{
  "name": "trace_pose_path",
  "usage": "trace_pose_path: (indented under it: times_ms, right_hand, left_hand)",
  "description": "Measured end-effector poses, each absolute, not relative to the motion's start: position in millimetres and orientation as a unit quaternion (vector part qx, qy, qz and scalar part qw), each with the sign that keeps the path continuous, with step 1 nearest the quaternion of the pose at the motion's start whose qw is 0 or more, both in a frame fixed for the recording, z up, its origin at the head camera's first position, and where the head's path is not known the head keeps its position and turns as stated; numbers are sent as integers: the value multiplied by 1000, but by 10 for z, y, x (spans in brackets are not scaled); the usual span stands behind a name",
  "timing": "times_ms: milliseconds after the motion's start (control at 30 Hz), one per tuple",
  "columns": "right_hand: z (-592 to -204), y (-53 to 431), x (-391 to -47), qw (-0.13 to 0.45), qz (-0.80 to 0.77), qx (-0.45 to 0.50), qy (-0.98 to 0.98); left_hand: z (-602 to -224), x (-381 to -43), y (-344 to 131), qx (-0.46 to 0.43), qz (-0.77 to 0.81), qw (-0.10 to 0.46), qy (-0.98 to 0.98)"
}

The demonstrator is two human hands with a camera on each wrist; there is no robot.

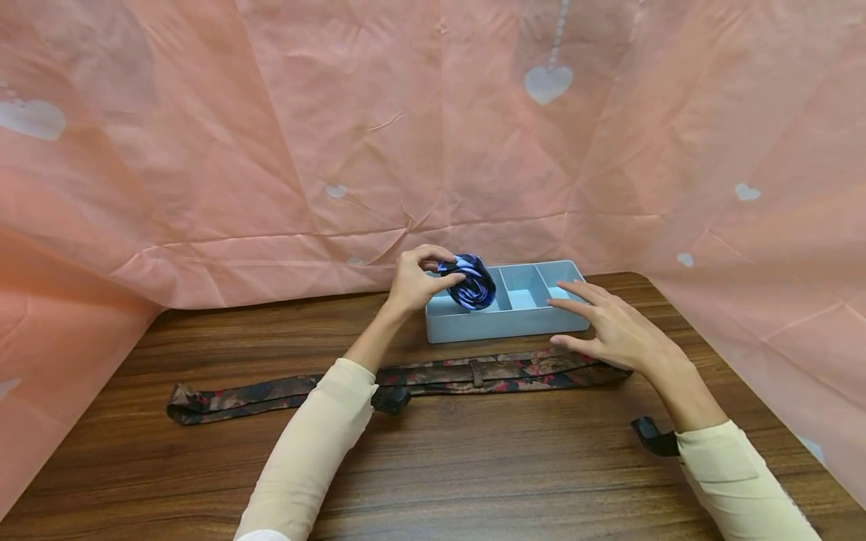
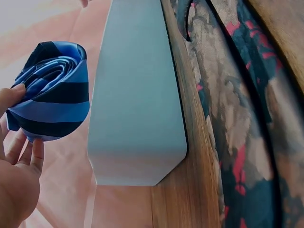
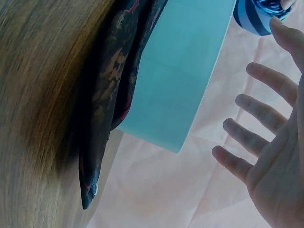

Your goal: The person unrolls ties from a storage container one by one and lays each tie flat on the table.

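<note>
A rolled necktie (image 1: 471, 284) with blue and black stripes is pinched between the thumb and fingers of my left hand (image 1: 417, 280). It is held over the left part of a light blue divided box (image 1: 501, 327), and the left wrist view shows the roll (image 2: 57, 90) above the box's rim. My right hand (image 1: 612, 327) holds nothing; its fingers are spread near the box's right end. In front of the box lies a floral necktie (image 1: 433, 373), folded lengthwise and stretched across the table.
The wooden table (image 1: 514, 466) is bordered by a peach cloth (image 1: 379, 135) with white hearts behind it and at both sides. Black wrist devices (image 1: 390, 400) are worn at both cuffs. The box's compartments are split by thin upright dividers.
</note>
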State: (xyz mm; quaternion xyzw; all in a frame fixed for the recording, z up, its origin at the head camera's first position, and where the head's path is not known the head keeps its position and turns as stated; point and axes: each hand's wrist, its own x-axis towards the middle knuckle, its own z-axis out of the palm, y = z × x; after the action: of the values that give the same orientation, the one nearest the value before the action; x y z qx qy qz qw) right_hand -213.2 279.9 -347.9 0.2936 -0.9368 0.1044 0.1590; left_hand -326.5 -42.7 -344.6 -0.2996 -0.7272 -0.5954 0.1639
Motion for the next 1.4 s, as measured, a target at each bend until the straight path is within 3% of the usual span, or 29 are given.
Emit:
trace_pose_path:
  times_ms: [800, 1400]
  right_hand:
    - [-3475, 2798, -2143, 151, 108, 295, -937]
    - [-3485, 2799, -2142, 155, 109, 299, -935]
  left_hand:
    - [-3468, -2968, -709, -303, -640, 141, -692]
    - [-3574, -2684, -800, -284, -678, 63, -675]
